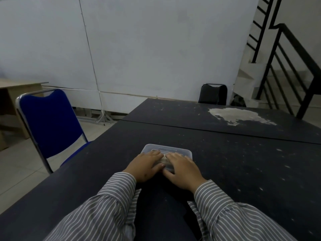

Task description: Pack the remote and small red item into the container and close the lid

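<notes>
- The container (167, 154) sits on the dark table (225, 162) directly ahead of the person, long axis running left to right, centred between both arms.
- Left hand (145, 165) and right hand (182, 168) lie flat, palms down, fingers spread on the lid (166, 149); neither grips anything, neither is nearer.
- Judgement: the lid is being pressed home; downward pressure along the near edge, then the far corners, looks like the remaining work.
- Clear, thin plastic, rounded corners, raised rim.
- Contents show only as a pale blur between the hands; remote and red item cannot be confirmed.
- Table surface matt, scuffed, speckled.
</notes>
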